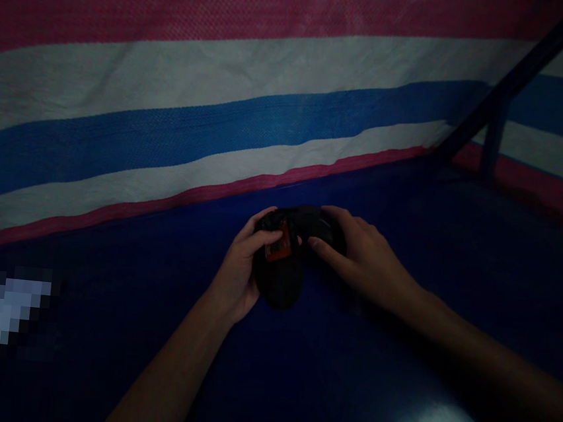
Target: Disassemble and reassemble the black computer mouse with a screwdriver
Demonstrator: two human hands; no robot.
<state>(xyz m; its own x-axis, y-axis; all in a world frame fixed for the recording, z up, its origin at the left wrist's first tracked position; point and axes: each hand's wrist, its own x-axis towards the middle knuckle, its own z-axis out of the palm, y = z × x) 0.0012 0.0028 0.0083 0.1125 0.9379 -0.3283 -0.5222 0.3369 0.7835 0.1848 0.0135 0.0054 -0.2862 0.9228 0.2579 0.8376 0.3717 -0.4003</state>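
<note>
Left fingers [265,238] pinch a black object [280,285] at its orange patch [282,251] — right fingers [328,252], parted, clasp its rounded end; blue surface [265,375] spreads around, meeting striped sheeting [209,131] beyond.

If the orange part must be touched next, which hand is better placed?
Left, probably: the left hand holds the black object, thumb on its orange part, while the right hand is at the dark shape beside it.
</note>
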